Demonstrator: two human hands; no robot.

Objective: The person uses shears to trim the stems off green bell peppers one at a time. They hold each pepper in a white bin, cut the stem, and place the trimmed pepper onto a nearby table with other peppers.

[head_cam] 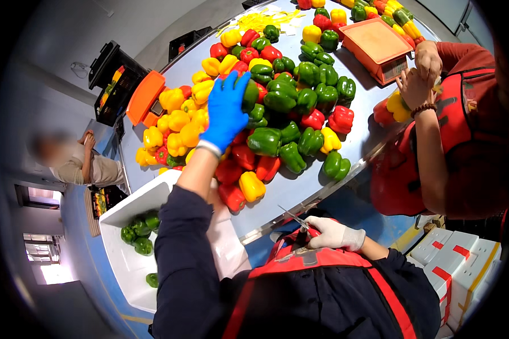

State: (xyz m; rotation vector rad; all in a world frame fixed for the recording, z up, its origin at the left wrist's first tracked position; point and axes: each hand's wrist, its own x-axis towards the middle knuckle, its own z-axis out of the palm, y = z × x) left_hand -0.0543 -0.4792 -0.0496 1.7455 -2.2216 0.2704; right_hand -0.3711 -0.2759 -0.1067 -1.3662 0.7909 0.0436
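Observation:
My left hand (225,114), in a blue glove, reaches over the pile of bell peppers. Its fingers and thumb are around a green bell pepper (250,96), partly hidden by the glove; whether the pepper is lifted cannot be seen. In a white knit glove, my right hand (333,234) holds metal scissors (296,218) near my waist, blades pointing towards the table. Yellow bell peppers (179,120) lie mostly left of my left hand, green ones (281,95) mostly right. Red peppers (233,197) are mixed among them. Below my left forearm, a white foam box (123,262) holds several green peppers (141,229).
Orange bins (146,95) (375,44) sit on the table (258,220). Yellow strips (258,21) lie at its far edge. At right, a co-worker's hands (420,80) are by more peppers. Another person (89,165) stands left. White foam boxes (458,267) are stacked lower right.

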